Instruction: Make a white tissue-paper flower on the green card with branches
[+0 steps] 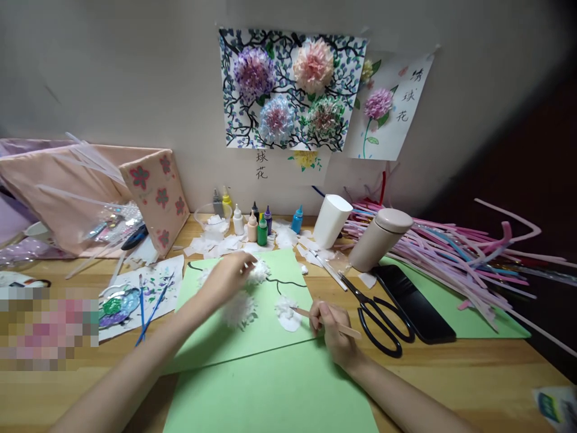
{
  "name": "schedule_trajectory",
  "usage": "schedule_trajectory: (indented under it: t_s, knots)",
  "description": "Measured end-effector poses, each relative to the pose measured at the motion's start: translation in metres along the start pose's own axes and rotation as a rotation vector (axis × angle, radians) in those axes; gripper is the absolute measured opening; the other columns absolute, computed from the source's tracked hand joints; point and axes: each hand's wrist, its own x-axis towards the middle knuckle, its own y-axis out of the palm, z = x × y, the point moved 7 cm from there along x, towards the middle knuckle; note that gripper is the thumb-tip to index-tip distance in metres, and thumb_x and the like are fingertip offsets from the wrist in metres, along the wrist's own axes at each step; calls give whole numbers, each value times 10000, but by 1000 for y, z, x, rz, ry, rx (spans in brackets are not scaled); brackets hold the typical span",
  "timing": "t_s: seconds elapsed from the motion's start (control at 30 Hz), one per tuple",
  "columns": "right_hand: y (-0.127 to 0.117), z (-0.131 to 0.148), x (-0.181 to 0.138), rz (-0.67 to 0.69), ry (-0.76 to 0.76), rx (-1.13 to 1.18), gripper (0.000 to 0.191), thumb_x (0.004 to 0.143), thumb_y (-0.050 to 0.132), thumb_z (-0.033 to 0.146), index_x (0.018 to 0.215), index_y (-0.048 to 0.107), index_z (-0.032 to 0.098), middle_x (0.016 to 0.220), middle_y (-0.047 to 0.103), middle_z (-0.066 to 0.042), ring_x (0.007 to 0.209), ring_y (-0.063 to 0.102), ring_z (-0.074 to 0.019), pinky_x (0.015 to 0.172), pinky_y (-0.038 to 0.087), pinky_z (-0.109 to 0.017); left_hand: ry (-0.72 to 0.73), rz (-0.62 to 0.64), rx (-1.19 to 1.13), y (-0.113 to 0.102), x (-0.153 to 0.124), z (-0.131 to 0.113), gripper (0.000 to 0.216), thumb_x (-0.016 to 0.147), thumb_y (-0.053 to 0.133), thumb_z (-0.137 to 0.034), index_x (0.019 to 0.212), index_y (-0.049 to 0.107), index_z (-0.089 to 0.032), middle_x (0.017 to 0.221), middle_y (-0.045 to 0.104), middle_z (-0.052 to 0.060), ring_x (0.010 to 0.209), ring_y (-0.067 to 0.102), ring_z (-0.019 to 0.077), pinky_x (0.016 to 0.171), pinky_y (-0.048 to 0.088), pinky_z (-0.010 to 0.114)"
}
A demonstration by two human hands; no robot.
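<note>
In my right hand (333, 328) is a thin wooden stick (349, 331), gripped like a pen. Its tip meets a white, lumpy blob on a rounded white paper piece (288, 322). My left hand (232, 273) reaches across the upper green sheet (207, 346), fingers curled down at a fluffy white paper flower (260, 272). Whether something small is pinched there is hidden. Below that hand sits another white fringed flower (238, 311), and a third is partly covered by the hand. Black branch lines (287, 282) are drawn on the sheet.
Black-handled scissors (383, 325) and a phone (415, 304) lie at right, before a tumbler (381, 239) and pipe cleaners (451, 252). Paint bottles (262, 230) and paper scraps (211, 245) line the back. Brushes (151, 313) and a paint palette (119, 307) are left.
</note>
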Motion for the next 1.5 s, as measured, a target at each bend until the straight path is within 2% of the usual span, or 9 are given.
schedule_trajectory:
  t_s: [0.07,0.1,0.17,0.3,0.43,0.73,1.17,1.5]
  knots:
    - [1,-2,0,5,10,16,501,966,246,402,543,419,198,494,427,25,460,420,-112,507,329,-251,-139,-69,113,-19,20,31,231,861,430,-228,970,618,-151,966,663,87,870,604,206,733,448,283]
    - [1,-3,0,9,16,21,500,965,250,404,543,421,197,494,427,25,462,421,-112,507,329,-251,-199,-46,161,-22,30,44,225,859,442,-241,956,624,-150,970,664,92,884,603,213,736,447,283]
    - [2,-5,1,14,28,27,496,962,257,406,548,431,196,495,432,23,469,426,-114,510,331,-251,-227,-34,185,-23,49,59,214,847,470,-256,932,636,-150,996,662,98,911,603,220,755,444,281]
    - [2,-8,1,13,53,56,488,959,257,410,558,433,196,497,430,24,459,419,-113,493,325,-248,-273,-1,196,-6,75,70,192,805,535,-305,841,652,-156,931,683,92,884,616,224,712,449,267]
    - [3,-6,1,10,56,71,491,959,253,412,553,425,197,493,418,28,443,410,-109,479,315,-246,-316,21,189,11,87,76,176,749,599,-320,724,644,-151,841,692,98,831,629,232,666,446,266]
    - [2,1,4,19,18,35,499,963,243,406,551,430,194,493,431,22,464,424,-111,504,322,-248,-293,-18,138,18,91,83,133,738,599,-281,715,630,-154,812,686,78,797,624,215,646,429,256]
    - [2,1,4,8,10,31,507,962,250,396,535,433,193,491,435,22,471,432,-110,505,329,-245,-180,-132,68,-10,79,79,185,767,569,-264,812,728,-179,835,722,74,755,638,211,679,433,270]
    - [1,3,5,11,-7,28,518,960,248,397,524,438,194,491,438,19,466,432,-110,492,336,-241,-91,-244,-42,-26,75,69,155,738,572,-253,744,704,-172,786,714,53,727,625,186,638,425,245]
